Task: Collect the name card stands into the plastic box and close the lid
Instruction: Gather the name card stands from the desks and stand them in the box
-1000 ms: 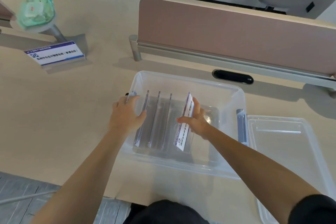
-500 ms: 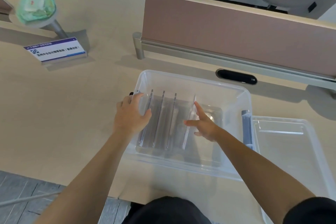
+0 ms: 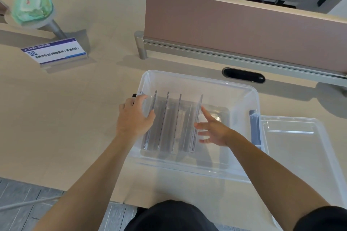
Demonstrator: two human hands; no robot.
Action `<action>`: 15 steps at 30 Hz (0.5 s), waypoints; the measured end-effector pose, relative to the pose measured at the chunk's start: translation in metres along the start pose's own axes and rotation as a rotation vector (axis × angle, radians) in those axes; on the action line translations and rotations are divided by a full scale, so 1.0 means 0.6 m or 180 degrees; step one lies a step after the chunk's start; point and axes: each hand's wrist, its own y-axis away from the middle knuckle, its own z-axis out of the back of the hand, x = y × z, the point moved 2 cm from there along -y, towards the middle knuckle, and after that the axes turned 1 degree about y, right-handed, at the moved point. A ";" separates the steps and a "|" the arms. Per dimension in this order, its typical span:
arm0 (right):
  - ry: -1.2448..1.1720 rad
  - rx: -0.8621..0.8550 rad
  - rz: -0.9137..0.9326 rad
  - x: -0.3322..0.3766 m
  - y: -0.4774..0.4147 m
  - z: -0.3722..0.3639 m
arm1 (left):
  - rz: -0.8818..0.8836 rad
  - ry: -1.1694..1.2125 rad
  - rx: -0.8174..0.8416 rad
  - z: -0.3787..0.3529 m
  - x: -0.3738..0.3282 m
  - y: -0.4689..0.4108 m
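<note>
Since a moment ago the right hand (image 3: 214,133) has let go of the fourth stand and drawn back a little; its fingers are now spread open inside the plastic box (image 3: 189,78), just beside that stand, with the index fingertip close to its upper edge, and whether it touches is hard to tell. Four clear name card stands (image 3: 169,122) sit on edge in a row in the left half of the box, all leaning slightly the same way. Over on the other side, the left hand (image 3: 134,118) is curled over the box's left rim, fingers inside against the first stand, thumb near the rim's corner. It grips the rim rather than any stand. One more name card stand (image 3: 56,52), with a printed blue and white card, is out on the table (image 3: 56,118), far left, well apart from the box. Next to it is a green packet (image 3: 31,3) on a round metal pedestal. Off to the right, the clear lid (image 3: 300,148) lies flat on the table, touching the box's right side by its blue latch (image 3: 254,127). Behind the box runs a pinkish desk divider (image 3: 244,30).
</note>
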 end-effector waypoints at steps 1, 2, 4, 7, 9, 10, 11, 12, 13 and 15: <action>0.0087 0.0021 0.0028 0.002 -0.002 -0.006 | 0.0003 0.0007 0.0008 -0.001 0.002 -0.001; 0.0176 0.0037 0.0065 0.003 -0.005 -0.011 | 0.0023 0.0014 0.0013 0.000 0.002 -0.001; 0.0327 0.0040 0.0163 0.003 -0.012 -0.023 | 0.0054 0.0002 -0.0005 0.001 -0.002 0.002; 0.0404 -0.0026 0.0314 0.000 -0.020 -0.034 | 0.0071 0.0004 -0.0013 0.004 -0.008 0.005; 0.0408 -0.0071 0.0383 -0.004 -0.023 -0.036 | 0.0032 -0.0016 -0.0013 0.004 -0.007 0.003; 0.0408 -0.0083 0.0409 -0.007 -0.023 -0.035 | 0.0005 -0.0022 -0.0024 0.004 -0.008 0.003; 0.0407 -0.0089 0.0432 -0.009 -0.024 -0.035 | -0.0005 -0.0012 -0.0031 0.003 -0.007 0.003; 0.0394 -0.0097 0.0448 -0.011 -0.024 -0.035 | 0.0010 -0.0002 -0.0037 0.003 -0.008 0.004; 0.0373 -0.0106 0.0465 -0.011 -0.025 -0.036 | 0.0034 0.0005 -0.0044 0.003 -0.008 0.004; 0.0323 -0.0125 0.0473 -0.012 -0.023 -0.038 | 0.0042 0.0007 -0.0064 0.004 -0.009 0.005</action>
